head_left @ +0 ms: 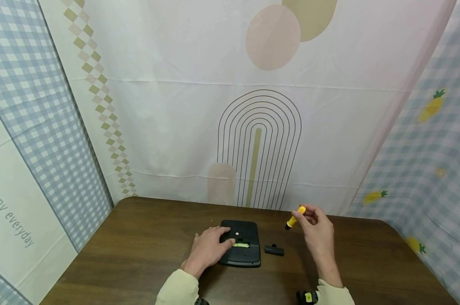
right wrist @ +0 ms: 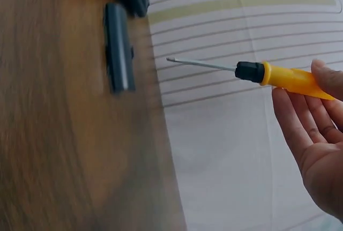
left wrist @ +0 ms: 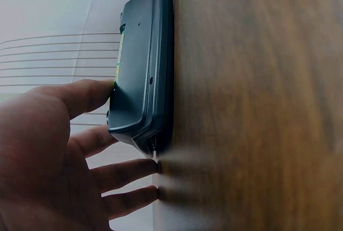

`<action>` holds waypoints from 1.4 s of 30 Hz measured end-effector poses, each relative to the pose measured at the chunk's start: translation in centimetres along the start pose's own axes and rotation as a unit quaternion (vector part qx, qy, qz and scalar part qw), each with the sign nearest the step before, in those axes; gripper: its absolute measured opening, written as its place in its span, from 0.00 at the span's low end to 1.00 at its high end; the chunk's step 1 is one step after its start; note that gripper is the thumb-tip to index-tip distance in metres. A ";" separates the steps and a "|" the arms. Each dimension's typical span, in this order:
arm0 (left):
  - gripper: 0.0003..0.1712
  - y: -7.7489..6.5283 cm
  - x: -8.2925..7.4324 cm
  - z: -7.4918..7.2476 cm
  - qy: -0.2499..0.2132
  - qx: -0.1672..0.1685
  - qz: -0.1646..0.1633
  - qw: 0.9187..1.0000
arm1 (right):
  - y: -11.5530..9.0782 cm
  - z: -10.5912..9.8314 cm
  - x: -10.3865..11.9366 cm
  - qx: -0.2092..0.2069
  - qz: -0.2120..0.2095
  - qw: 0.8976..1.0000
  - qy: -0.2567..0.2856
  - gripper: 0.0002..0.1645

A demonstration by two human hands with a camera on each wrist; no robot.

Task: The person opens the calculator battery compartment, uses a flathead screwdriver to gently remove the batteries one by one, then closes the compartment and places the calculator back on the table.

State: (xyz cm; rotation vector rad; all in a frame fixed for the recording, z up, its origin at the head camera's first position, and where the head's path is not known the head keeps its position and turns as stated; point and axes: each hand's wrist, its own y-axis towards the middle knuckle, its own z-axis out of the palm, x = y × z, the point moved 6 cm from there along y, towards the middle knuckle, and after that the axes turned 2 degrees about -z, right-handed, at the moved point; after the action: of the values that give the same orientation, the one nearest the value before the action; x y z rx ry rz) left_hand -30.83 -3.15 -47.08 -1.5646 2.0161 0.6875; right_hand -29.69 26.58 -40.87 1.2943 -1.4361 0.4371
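A flat black device (head_left: 249, 257) lies on the table with its battery compartment uncovered and a green-yellow battery (head_left: 242, 245) inside. My left hand (head_left: 208, 250) rests on the device's left side, its thumb right at the battery's end. The left wrist view shows the other fingers spread, two reaching down to the tabletop. To the right, my right hand (head_left: 316, 226) pinches a screwdriver (right wrist: 292, 79) by its yellow handle, above the table. Its thin metal shaft points down and left in the head view. Below the screwdriver lies the black battery cover (head_left: 274, 250), beside the device.
The brown wooden table (head_left: 146, 245) ends at a white patterned curtain (head_left: 169, 127) behind it. Blue checked cloth (head_left: 24, 63) hangs along the left, and another checked cloth with pineapples (head_left: 435, 169) hangs along the right.
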 end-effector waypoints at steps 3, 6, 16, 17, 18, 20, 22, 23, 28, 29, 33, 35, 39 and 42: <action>0.28 0.0 0.0 0.0 0.000 0.000 0.001 1.000 | -0.1 0.5 0.6 0.020 -0.003 0.999 0.025 0.23; 0.28 0.0 0.0 0.0 0.000 -0.001 0.002 1.000 | -0.2 1.2 1.1 0.035 -0.004 0.999 0.041 0.22; 0.29 0.0 0.0 0.0 -0.003 0.001 0.000 1.000 | -0.7 2.6 2.4 0.061 -0.008 0.995 0.084 0.20; 0.29 0.0 0.0 0.0 -0.003 0.001 0.000 1.000 | -0.8 2.7 2.4 0.064 -0.009 0.994 0.088 0.21; 0.29 0.0 0.0 0.1 -0.002 0.000 0.000 1.000 | -0.8 2.8 2.5 0.067 -0.010 0.993 0.092 0.21; 0.28 0.0 0.0 0.1 -0.001 -0.003 0.001 1.000 | -0.9 3.0 2.5 0.073 -0.012 0.992 0.101 0.21; 0.28 0.0 0.0 0.0 -0.001 -0.005 0.001 1.000 | -1.0 3.2 2.6 0.077 -0.015 0.991 0.108 0.20; 0.28 0.0 0.0 0.0 -0.001 -0.006 0.001 1.000 | -1.1 3.4 2.6 0.080 -0.016 0.990 0.111 0.20; 0.28 0.0 0.0 0.0 -0.001 -0.006 -0.001 1.000 | -1.4 4.2 2.5 0.096 -0.015 0.988 0.117 0.19; 0.28 0.0 0.0 0.0 -0.001 -0.006 -0.001 1.000 | -1.5 4.4 2.5 0.098 -0.013 0.988 0.119 0.19; 0.28 -0.1 0.1 0.1 -0.002 -0.006 -0.002 1.000 | -1.8 5.0 2.7 0.107 -0.012 0.987 0.123 0.19; 0.28 -0.1 0.1 0.1 -0.002 -0.007 -0.002 1.000 | -1.9 5.2 2.8 0.109 -0.011 0.986 0.125 0.19; 0.28 0.0 0.1 0.2 0.000 -0.009 -0.001 1.000 | -2.0 5.6 2.8 0.112 -0.012 0.986 0.126 0.19; 0.28 0.0 0.1 0.1 0.002 -0.010 -0.001 1.000 | -2.0 5.8 2.7 0.115 -0.012 0.986 0.122 0.18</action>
State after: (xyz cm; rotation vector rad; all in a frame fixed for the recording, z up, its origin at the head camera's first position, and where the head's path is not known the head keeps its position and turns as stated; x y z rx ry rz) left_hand -30.82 -3.13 -47.23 -1.5799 2.0163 0.7073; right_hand -30.07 19.90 -41.24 1.3867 -1.1883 0.7365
